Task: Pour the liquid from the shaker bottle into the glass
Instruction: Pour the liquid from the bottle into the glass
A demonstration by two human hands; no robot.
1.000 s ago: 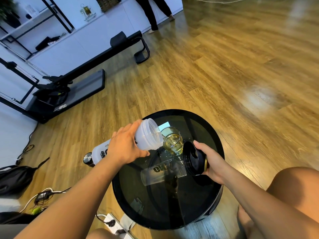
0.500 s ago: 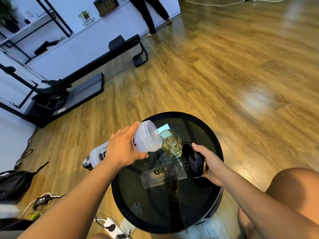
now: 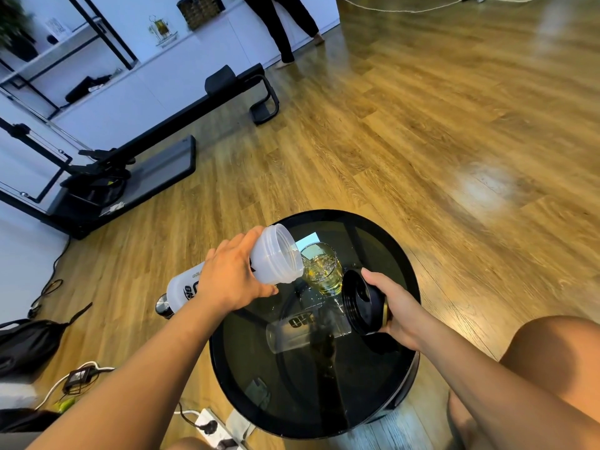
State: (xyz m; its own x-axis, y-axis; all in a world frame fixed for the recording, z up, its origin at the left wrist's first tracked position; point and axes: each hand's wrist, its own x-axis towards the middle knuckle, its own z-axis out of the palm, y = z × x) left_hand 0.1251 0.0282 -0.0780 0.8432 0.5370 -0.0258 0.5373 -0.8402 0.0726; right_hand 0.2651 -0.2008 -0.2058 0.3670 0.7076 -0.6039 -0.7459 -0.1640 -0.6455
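Note:
My left hand (image 3: 230, 280) grips a translucent white shaker bottle (image 3: 274, 258) with a black logo, tipped almost on its side. Its open mouth rests over the rim of a clear glass (image 3: 324, 271) standing on a round black glass table (image 3: 399, 251). The glass holds yellowish liquid with bubbles, and a thin stream runs in from the bottle's lip. My right hand (image 3: 397, 306) holds the bottle's black screw lid (image 3: 362, 302) just right of the glass, its inside facing left. The table top mirrors the bottle below the glass.
A small dark metal flask (image 3: 164, 306) stands on the wooden floor left of the table. A power strip (image 3: 211, 427), cables and a black bag (image 3: 26, 345) lie at the lower left. A black exercise machine (image 3: 130, 164) stretches across the back left. A person's legs (image 3: 285, 24) stand far back.
The bottle's mouth has stayed at the glass rim while pouring goes on, and the liquid in the glass looks more churned. The view has shifted slightly downward. The lid hand has held still.

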